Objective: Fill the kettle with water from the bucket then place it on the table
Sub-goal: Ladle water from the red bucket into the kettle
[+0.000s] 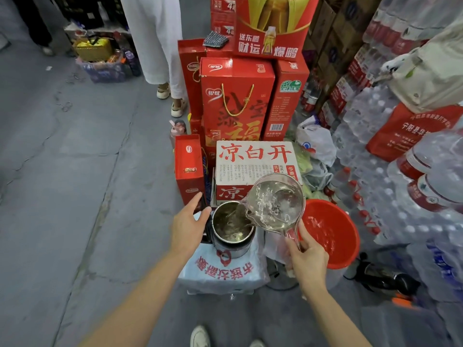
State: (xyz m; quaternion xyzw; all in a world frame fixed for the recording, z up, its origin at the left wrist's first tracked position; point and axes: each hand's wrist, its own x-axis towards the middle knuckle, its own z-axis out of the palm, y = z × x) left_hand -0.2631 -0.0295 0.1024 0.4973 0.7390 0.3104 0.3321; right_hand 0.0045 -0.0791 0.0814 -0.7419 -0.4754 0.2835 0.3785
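Kettle [233,230] taking water from a clear scoop, its lid off.

It is a steel kettle standing on a white bag with red print [225,271], in front of a white carton with red characters [255,166]. The right hand [307,254] grips the handle of the clear plastic scoop [274,205], tilted so water runs over its lip into the kettle mouth. The left hand [188,226] hovers just beside the kettle's left rim, fingers spread and loose, holding nothing. A red bucket [333,256] with water in it sits on the floor to the right, near the scoop.
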